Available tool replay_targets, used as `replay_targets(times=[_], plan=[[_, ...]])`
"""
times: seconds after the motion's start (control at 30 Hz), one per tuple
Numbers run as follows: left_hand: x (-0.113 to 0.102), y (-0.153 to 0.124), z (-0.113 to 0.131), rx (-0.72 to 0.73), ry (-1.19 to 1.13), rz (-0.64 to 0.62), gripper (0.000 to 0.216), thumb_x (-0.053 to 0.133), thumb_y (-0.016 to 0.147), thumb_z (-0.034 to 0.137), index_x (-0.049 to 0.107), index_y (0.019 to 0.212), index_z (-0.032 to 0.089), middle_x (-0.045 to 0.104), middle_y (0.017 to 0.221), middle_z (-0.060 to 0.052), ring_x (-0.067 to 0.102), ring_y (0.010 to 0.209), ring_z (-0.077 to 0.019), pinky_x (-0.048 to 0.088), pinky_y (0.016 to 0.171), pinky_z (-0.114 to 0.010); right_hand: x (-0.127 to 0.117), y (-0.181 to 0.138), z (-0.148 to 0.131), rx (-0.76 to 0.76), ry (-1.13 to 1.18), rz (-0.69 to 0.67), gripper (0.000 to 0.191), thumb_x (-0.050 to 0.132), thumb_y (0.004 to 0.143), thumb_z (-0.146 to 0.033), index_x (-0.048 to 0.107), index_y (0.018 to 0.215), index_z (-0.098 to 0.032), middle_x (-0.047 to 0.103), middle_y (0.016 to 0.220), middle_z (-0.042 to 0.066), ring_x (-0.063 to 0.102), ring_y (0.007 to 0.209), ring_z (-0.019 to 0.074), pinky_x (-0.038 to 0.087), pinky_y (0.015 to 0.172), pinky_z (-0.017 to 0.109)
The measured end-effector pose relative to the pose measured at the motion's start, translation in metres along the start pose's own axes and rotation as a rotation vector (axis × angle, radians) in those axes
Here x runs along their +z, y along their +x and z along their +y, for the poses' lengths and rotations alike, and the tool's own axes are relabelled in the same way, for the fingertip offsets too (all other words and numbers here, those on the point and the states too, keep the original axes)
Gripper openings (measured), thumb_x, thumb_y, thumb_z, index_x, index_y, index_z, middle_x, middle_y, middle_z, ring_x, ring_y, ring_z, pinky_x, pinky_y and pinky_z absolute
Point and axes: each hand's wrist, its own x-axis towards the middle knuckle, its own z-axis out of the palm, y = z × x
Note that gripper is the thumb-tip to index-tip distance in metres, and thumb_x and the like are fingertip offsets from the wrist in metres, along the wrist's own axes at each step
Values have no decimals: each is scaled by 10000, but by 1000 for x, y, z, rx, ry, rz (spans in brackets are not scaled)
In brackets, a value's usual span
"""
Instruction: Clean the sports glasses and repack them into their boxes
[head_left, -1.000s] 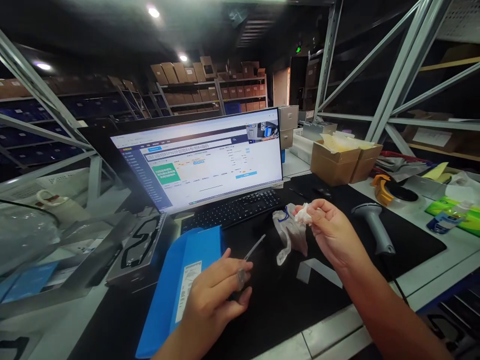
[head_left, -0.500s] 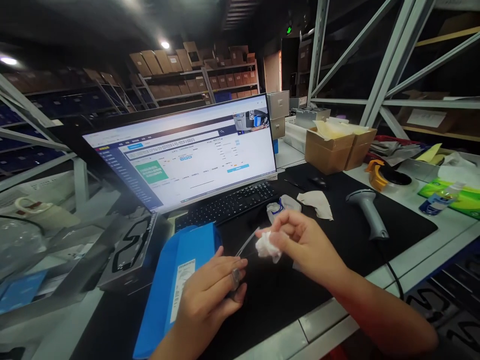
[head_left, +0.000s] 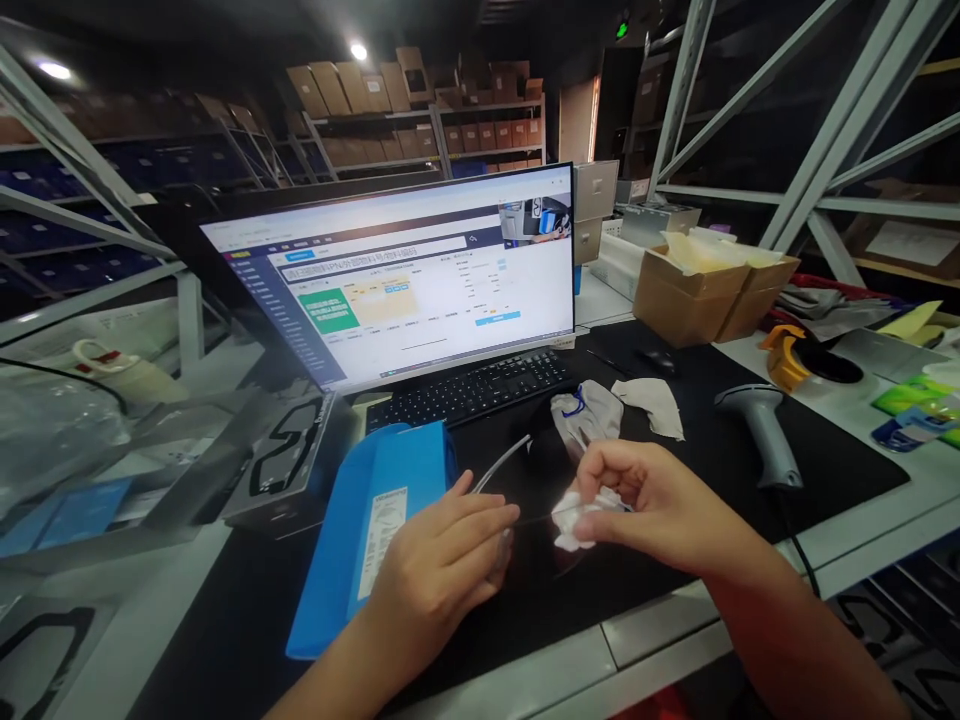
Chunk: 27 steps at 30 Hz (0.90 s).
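Note:
My left hand is closed around an item mostly hidden by its fingers. A thin, pale, curved tube with a dark tip sticks up from behind that hand. A fine dark line runs from its fingertips to a crumpled white tissue. My right hand pinches this tissue between thumb and fingers. Under and behind the left forearm lies a blue bin holding a blue box with a white label. Beyond the right hand are a clear plastic bag and a torn whitish piece.
A monitor and black keyboard stand behind my hands. To the right lie a grey barcode scanner, a mouse and a tape dispenser. Cardboard boxes stand farther back; a dark box sits left.
The view has shifted, so most things sit slightly right and, in the background, higher. My right hand with the tissue has moved lower, away from the tube's tip. The dark line shows between the hands.

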Motion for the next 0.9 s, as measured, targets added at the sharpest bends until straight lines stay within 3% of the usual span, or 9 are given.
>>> replay_targets(times=[0.23, 0.43, 0.6, 0.67, 0.8, 0.9], plan=[[1, 3, -1, 41, -45, 26, 63, 669, 872, 73, 671, 920, 114, 771, 1065, -89, 710, 1036, -218, 457, 1143, -519, -3, 8, 8, 123, 150, -6, 390, 944, 510, -170, 580, 651, -174, 708, 662, -6, 649, 566, 121, 470, 519, 188], [4, 1, 1, -58, -29, 83, 165, 689, 855, 56, 677, 1000, 134, 760, 1110, -65, 695, 1059, -193, 457, 1151, -472, 12, 11, 13, -48, 186, 206, 388, 927, 607, -254, 545, 597, -189, 693, 612, -13, 639, 540, 114, 483, 516, 194], [3, 3, 3, -93, 12, 127, 130, 664, 861, 57, 668, 951, 150, 767, 1045, -39, 712, 984, -164, 491, 1116, -440, 20, 13, 26, -123, 130, 377, 382, 900, 693, -311, 536, 636, -209, 714, 663, -7, 724, 997, 210, 536, 790, 227], [3, 4, 2, -99, 7, 114, 117, 647, 871, 65, 662, 939, 159, 765, 1039, -33, 712, 979, -158, 484, 1120, -438, 20, 15, 30, -119, 163, 376, 387, 890, 715, -323, 525, 651, -210, 701, 651, -21, 711, 1053, 207, 518, 841, 222], [4, 4, 2, -116, -12, 96, 91, 629, 875, 79, 644, 901, 164, 760, 1025, -32, 710, 968, -155, 467, 1126, -440, 19, 21, 31, -117, 152, 368, 394, 885, 720, -315, 515, 653, -200, 680, 634, -31, 730, 889, 167, 515, 732, 191], [5, 2, 4, -164, -23, 109, 90, 627, 859, 71, 621, 848, 161, 751, 988, -29, 708, 937, -155, 492, 1091, -424, 17, 24, 28, -206, 137, 466, 369, 868, 741, -302, 519, 689, -195, 719, 706, -18, 705, 676, 127, 524, 638, 201]])
